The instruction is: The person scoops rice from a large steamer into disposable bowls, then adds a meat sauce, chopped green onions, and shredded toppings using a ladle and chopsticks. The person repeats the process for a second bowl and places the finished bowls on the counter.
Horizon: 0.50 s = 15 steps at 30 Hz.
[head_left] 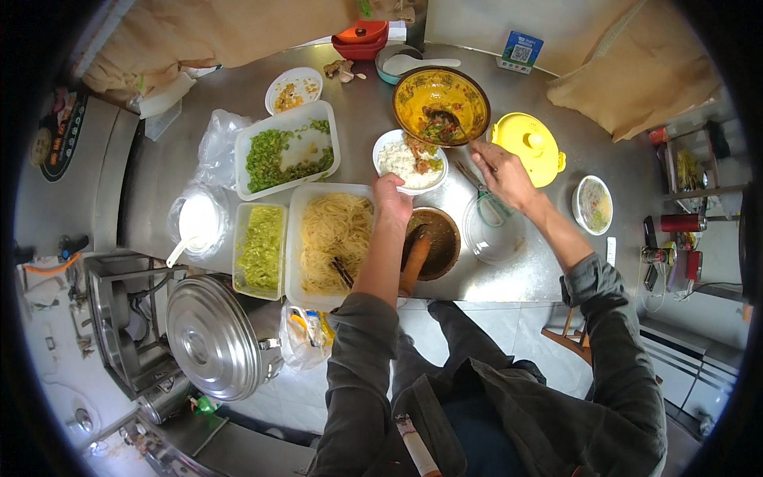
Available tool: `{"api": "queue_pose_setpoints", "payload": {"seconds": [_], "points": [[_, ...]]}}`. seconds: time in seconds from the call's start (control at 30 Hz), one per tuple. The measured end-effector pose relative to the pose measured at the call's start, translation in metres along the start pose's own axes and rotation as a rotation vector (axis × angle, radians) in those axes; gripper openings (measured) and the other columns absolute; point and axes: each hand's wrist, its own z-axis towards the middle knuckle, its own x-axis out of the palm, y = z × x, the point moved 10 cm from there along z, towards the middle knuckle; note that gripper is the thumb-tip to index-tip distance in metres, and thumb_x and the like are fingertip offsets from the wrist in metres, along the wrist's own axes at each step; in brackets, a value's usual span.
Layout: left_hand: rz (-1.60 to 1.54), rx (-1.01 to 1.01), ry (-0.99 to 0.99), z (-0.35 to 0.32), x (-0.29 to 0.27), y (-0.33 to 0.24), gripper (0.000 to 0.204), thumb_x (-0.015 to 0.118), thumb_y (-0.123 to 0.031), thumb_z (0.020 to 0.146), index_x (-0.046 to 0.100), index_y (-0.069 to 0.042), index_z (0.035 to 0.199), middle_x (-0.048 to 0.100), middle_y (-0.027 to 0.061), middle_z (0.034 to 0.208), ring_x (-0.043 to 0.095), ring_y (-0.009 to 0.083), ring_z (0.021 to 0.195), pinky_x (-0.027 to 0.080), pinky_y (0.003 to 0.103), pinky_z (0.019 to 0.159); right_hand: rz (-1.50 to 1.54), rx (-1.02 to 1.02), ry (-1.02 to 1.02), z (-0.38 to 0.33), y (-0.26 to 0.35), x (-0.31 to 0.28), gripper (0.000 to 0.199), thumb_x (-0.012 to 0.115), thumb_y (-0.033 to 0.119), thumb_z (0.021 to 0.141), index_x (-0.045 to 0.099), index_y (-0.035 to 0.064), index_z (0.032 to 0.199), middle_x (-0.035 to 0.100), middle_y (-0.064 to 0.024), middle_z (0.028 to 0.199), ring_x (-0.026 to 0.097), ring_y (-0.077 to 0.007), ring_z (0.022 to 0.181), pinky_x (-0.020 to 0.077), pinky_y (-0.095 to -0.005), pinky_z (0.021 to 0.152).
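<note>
- Where the person stands at its near edge, the grey stainless-steel counter (556,159) spans the view and carries every container noted below.
- Rectangular clear plastic tub of pale noodles (331,238): long axis runs away from the person; dark chopsticks lie in its near right corner.
- Rectangular white tub of chopped green beans (286,149): farther back on the left, long axis tilted up toward the right.
- Yellow patterned ceramic bowl (441,103): behind the small bowl, just beside it; sauce and a dark spoon inside.
- Brown glazed round bowl (435,242): near edge, a wooden pestle leaning in it, handle pointing toward the person.
- Round yellow ceramic lid (528,147): just right of the yellow bowl.
- Small round white bowl of rice with red and green topping (410,161): between the noodle tub and the yellow bowl, upright, opening facing up; round, so no long axis to record.
- Left hand (392,199): fingers closed on the near rim of the small bowl; bowl lies directly beyond the fingertips.
- Right hand (501,171): right of the small bowl and apart from it, fingertips narrow at the yellow bowl's right rim; whether they pinch anything cannot be told.
</note>
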Motion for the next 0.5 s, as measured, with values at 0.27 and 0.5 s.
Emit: {"api": "queue_pose_setpoints", "payload": {"seconds": [0.27,0.5], "points": [[-0.069,-0.071,-0.036,-0.003,0.008,0.007,0.050,0.046,0.003,0.065,0.055,0.000,0.114,0.059,0.0142,0.118,0.056,0.0342,0.115,0.044,0.050,0.104,0.419,0.274,-0.263,-0.015,-0.003,-0.021,0.032,0.053,0.018,0.103,0.065,-0.0047,0.121,0.073,-0.0219,0.105,0.072,-0.0309,0.096,0.0564,-0.0384,0.086],[-0.109,-0.067,-0.021,0.007,-0.001,0.005,0.053,0.045,0.003,0.064,0.055,0.001,0.117,0.059,0.0157,0.118,0.056,0.0357,0.114,0.046,0.052,0.105,0.168,-0.122,-0.227,-0.044,0.075,-0.034,0.027,0.060,0.009,0.098,0.064,-0.0048,0.121,0.072,-0.0212,0.108,0.073,-0.0327,0.091,0.0590,-0.0376,0.080]]}}
